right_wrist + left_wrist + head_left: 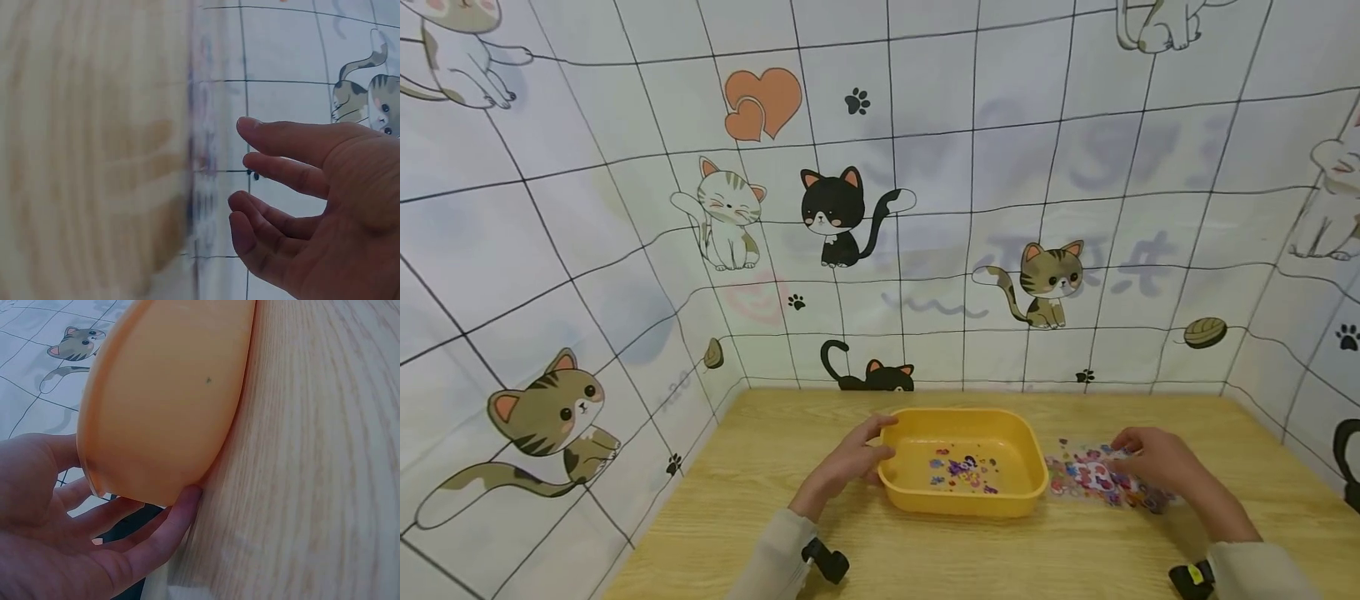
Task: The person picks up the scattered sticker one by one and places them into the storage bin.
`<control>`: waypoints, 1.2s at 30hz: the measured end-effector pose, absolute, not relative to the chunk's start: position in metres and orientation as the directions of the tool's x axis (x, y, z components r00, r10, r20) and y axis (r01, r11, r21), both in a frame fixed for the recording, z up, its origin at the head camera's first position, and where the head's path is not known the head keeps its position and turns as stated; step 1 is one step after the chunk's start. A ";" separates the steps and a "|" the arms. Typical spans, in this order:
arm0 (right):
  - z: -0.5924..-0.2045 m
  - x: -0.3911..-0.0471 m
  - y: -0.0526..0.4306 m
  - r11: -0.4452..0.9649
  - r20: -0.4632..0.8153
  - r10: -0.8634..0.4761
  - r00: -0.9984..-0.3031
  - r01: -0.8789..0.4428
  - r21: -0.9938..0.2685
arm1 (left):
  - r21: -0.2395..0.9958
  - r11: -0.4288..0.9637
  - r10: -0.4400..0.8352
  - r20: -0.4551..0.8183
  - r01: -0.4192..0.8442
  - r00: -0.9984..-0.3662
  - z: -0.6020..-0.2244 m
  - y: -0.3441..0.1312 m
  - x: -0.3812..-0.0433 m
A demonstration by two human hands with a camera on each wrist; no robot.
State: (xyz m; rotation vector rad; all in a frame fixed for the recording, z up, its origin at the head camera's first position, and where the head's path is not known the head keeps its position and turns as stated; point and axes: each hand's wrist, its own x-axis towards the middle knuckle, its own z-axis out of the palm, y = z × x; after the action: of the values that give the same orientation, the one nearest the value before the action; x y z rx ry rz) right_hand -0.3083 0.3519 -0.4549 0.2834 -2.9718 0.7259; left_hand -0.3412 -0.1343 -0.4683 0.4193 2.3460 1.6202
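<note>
A yellow plastic basin (962, 502) stands on the wooden table. Small colourful pieces (966, 468), mostly purple, pink and blue, lie scattered on its floor. My left hand (853, 458) grips the basin's left end, and the left wrist view shows its fingers around the orange-looking end wall (169, 412). To the right of the basin, a flat spread of colourful printed pieces (1086, 475) lies on the table, seemingly on clear film. My right hand (1161, 458) hovers over this spread with fingers loosely bent and apart. Nothing shows between those fingers in the right wrist view.
The light wooden table top (887, 550) runs to a back wall (940, 308) covered with cat-printed, gridded sheeting. Similar sheeting closes in the left and right sides. A dark strapped device (826, 560) sits on the left wrist and another (1192, 578) on the right.
</note>
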 end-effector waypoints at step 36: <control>-0.466 -0.312 0.364 0.919 0.018 -0.161 -0.987 -0.156 -0.362 | 0.944 0.320 0.392 -0.048 0.087 -0.919 -0.473 -0.134 -0.343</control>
State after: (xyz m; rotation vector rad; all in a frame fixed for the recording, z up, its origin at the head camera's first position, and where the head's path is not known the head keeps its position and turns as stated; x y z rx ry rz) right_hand -0.3123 0.3636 -0.4664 0.2548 -3.0890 0.5812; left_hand -0.3431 -0.1339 -0.4734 0.4338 2.3203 1.6330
